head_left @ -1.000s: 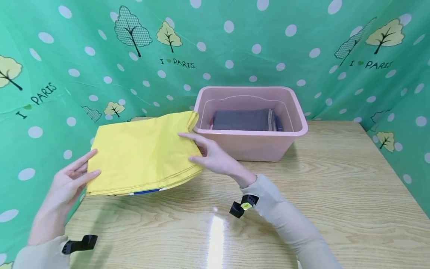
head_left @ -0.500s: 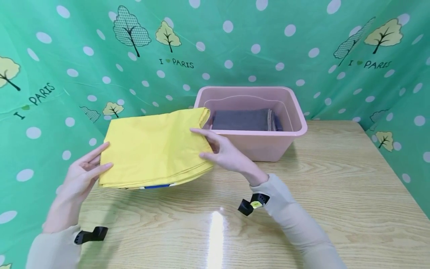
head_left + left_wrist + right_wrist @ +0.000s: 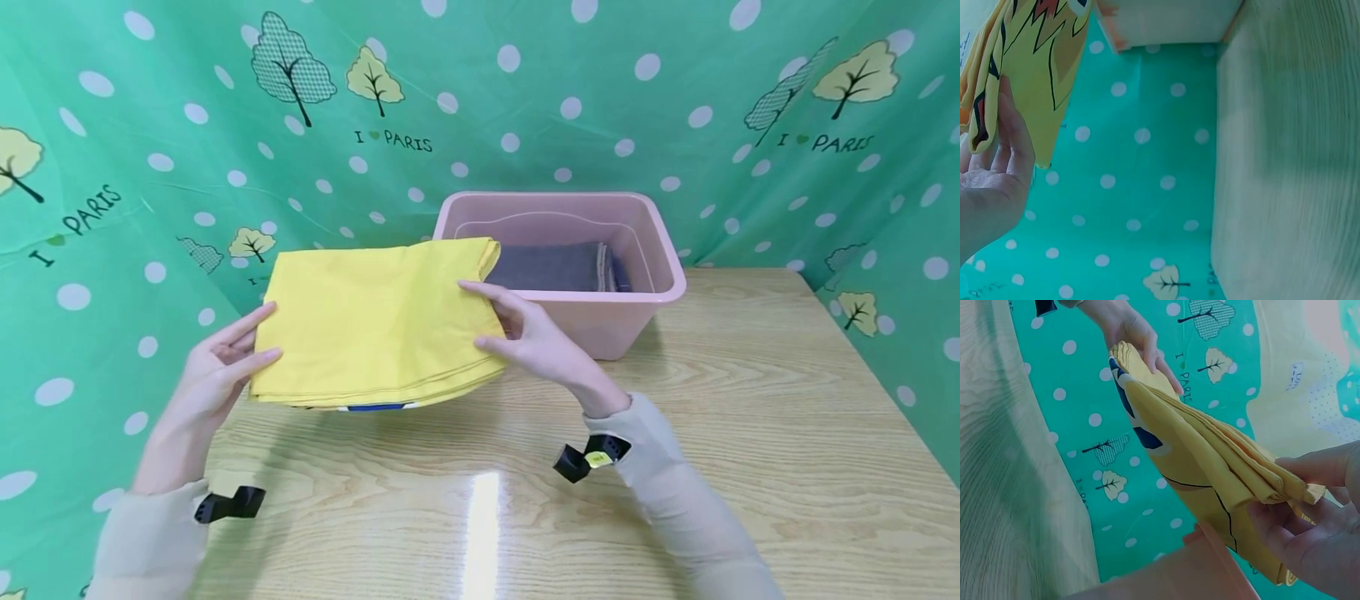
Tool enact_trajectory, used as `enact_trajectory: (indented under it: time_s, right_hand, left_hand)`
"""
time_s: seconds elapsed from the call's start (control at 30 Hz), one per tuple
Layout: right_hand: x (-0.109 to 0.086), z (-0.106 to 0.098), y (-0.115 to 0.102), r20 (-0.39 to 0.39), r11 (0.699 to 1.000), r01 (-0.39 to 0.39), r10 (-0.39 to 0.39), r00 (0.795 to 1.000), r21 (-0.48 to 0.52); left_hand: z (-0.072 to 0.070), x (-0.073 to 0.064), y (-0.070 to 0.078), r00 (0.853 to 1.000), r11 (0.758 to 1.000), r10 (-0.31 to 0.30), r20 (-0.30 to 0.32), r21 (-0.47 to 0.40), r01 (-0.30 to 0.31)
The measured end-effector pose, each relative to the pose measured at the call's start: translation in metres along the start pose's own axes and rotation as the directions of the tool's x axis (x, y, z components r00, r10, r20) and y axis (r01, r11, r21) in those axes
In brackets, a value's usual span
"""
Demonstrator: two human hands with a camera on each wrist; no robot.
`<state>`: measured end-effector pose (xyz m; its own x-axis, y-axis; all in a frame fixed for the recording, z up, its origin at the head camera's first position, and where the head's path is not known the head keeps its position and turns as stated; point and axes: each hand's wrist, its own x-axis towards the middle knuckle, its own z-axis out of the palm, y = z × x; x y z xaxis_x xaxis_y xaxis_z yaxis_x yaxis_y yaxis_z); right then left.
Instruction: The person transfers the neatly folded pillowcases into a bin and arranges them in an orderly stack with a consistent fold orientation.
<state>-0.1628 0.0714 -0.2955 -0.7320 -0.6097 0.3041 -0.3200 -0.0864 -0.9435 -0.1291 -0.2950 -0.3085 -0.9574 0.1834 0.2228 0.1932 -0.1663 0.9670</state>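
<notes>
A folded yellow cloth (image 3: 367, 321) is held in the air above the table, left of a pink bin, its right end overlapping the bin's left front corner in the head view. My left hand (image 3: 210, 371) grips its left edge, thumb on top and fingers partly hidden underneath. The right hand (image 3: 536, 340) pinches the right edge between thumb and fingers. Several layers of the cloth (image 3: 1197, 450) show in the right wrist view, with dark blue patches and black lines on its outer side. Seen from the left wrist, the cloth (image 3: 1047, 69) bears a printed pattern underneath.
The pink bin (image 3: 615, 325) stands at the back of the wooden table (image 3: 750, 417). Inside it lies a folded dark grey cloth (image 3: 551, 267) beside something dark blue. A green dotted curtain (image 3: 525, 100) hangs behind and at both sides. Each wrist wears a black camera strap (image 3: 228, 505).
Both hands have carried the yellow cloth rightward and slightly up, and its right end has come over the bin's left corner in the head view. The bin has stayed put.
</notes>
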Motion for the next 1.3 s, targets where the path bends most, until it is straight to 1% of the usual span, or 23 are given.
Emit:
enact_trajectory:
  time_s: [0.2, 0.3, 0.43, 0.6, 0.7, 0.8, 0.97, 1.17, 1.3]
  right_hand:
    - [-0.009, -0.008, -0.003, -0.046, 0.999, -0.049, 0.049, 0.998, 0.001]
    - [-0.014, -0.013, -0.005, -0.066, 0.998, -0.060, 0.060, 0.996, -0.006]
    - [-0.020, -0.020, -0.008, -0.085, 0.998, -0.054, 0.053, 0.995, -0.016]
    - [-0.028, -0.027, -0.012, -0.108, 0.999, -0.050, 0.047, 0.993, -0.022]
    - [-0.032, -0.032, -0.014, -0.122, 0.998, -0.050, 0.046, 0.992, -0.028]
    - [-0.036, -0.037, -0.015, -0.134, 0.998, -0.053, 0.049, 0.990, -0.029]
    - [-0.044, -0.046, -0.016, -0.177, 0.998, -0.054, 0.049, 0.983, -0.022]
    - [-0.053, -0.056, -0.017, -0.229, 0.999, -0.036, 0.026, 0.973, -0.039]
    - [-0.059, -0.062, -0.018, -0.256, 0.999, -0.029, 0.022, 0.966, -0.025]
  left_hand:
    - [0.009, 0.008, -0.003, 1.000, 1.000, 0.005, 0.017, 0.011, -0.005]
    - [0.015, 0.013, -0.004, 1.000, 1.000, 0.012, 0.029, 0.021, -0.012]
    - [0.022, 0.020, -0.004, 0.999, 1.000, 0.012, 0.043, 0.024, -0.013]
    - [0.030, 0.028, -0.003, 0.997, 0.999, 0.030, 0.068, -0.014, -0.030]
    - [0.036, 0.033, -0.003, 0.996, 0.999, 0.031, 0.087, -0.043, -0.027]
    - [0.041, 0.037, -0.003, 0.995, 0.999, 0.025, 0.102, -0.042, -0.021]
    - [0.052, 0.046, -0.003, 0.992, 0.999, 0.018, 0.127, -0.030, -0.015]
    - [0.067, 0.057, -0.005, 0.991, 0.999, 0.013, 0.133, -0.034, -0.008]
    - [0.076, 0.063, -0.005, 0.991, 1.000, -0.002, 0.132, -0.016, 0.004]
